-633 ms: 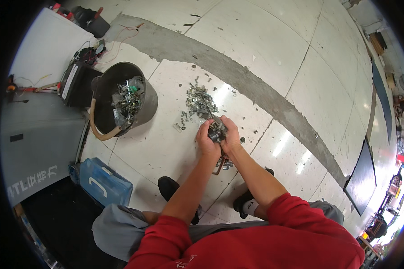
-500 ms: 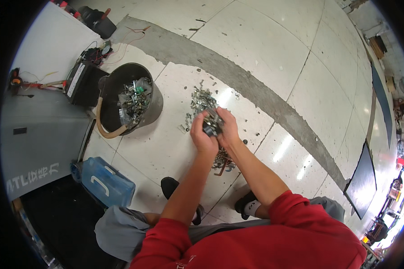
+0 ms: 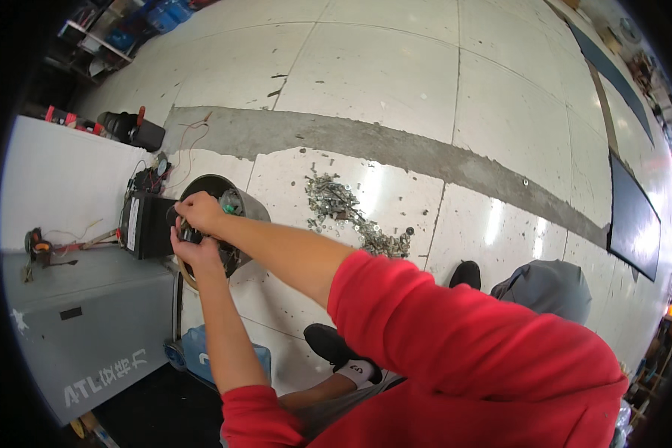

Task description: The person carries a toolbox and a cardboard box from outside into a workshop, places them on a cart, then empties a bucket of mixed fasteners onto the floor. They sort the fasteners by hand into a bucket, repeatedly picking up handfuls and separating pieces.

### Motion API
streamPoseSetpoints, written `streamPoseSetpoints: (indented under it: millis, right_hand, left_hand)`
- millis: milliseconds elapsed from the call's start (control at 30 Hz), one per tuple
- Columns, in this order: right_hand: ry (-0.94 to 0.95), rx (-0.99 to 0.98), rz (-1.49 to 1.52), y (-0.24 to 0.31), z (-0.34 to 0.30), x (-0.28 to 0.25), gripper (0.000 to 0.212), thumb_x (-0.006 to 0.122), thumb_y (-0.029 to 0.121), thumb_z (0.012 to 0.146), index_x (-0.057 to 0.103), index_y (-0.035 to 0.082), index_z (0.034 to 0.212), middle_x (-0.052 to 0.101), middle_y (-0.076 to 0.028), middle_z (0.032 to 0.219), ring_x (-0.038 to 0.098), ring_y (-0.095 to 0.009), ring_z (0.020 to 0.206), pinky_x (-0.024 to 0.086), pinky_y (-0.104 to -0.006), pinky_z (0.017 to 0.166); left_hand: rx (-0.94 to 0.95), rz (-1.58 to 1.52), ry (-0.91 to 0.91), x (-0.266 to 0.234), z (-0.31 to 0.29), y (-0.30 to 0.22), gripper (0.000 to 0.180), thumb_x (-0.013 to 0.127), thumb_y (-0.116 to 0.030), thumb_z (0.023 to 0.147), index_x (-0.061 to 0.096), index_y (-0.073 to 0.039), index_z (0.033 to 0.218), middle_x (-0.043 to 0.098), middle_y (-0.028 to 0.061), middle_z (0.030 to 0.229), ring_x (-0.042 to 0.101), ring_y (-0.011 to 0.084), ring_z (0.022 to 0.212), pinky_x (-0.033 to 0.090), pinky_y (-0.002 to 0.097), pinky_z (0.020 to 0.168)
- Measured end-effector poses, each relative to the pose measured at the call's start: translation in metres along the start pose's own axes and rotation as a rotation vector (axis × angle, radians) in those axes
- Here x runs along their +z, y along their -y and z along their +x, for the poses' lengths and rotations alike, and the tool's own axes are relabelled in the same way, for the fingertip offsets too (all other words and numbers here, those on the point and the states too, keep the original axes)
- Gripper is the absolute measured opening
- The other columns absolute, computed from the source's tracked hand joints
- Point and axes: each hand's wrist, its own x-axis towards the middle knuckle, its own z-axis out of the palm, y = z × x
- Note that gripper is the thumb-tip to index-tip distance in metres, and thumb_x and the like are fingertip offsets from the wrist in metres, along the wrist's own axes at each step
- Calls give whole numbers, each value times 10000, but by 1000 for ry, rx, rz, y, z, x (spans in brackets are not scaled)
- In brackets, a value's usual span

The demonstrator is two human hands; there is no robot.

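Over the dark bucket at the left, my left hand and my right hand are cupped close together, fingers curled. Between them shows a dark handful of bolts and small metal hardware, mostly hidden by the fingers. My right forearm crosses over the bucket's near side. Inside the bucket, beside my right wrist, lie a clear plastic bag and a green piece. A spread pile of loose bolts, nuts and washers lies on the pale floor to the right, apart from both hands.
A black battery-like box stands close against the bucket's left, by a grey cabinet. Below the bucket is a blue plastic case. Thin red wires trail on the floor. A dark flat panel lies far right.
Both hands have swung left, from above the pile on the floor to over the bucket, carrying the handful of hardware. The view has turned as well.
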Motion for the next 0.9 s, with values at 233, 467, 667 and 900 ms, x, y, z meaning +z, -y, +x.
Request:
streamPoseSetpoints:
  millis: [233,467,667,900]
  right_hand:
    - [-133,-226,-889,-84,-48,-162,182,585,136,893,677,-7,958,674,-221,986,655,-385,937,534,-481,852]
    - [241,-138,-1255,-224,-161,-209,352,727,204,843,605,40,1129,574,-177,1185,575,-375,1130,518,-462,943]
    - [153,-218,-1207,-231,-157,-216,326,693,227,900,609,34,1150,599,-176,1101,610,-363,1032,521,-443,917]
    - [9,70,-785,-219,-152,-228,241,574,221,960,589,8,1074,623,-252,1068,631,-445,973,528,-489,894]
  left_hand:
    - [143,1330,-13,-168,130,-34,472,708,-153,806,690,17,1246,731,116,1053,687,254,936,515,334,844]
    - [96,1912,63,-160,105,-47,386,694,-230,794,760,-123,1159,752,145,1055,716,273,964,524,382,868]
    - [174,2250,184,-147,69,-55,331,712,-282,823,763,-173,1131,743,153,1129,691,350,1093,541,431,927]
    - [857,2023,448,-85,24,-49,181,672,-167,874,745,-126,1035,697,93,950,687,314,862,542,428,768]
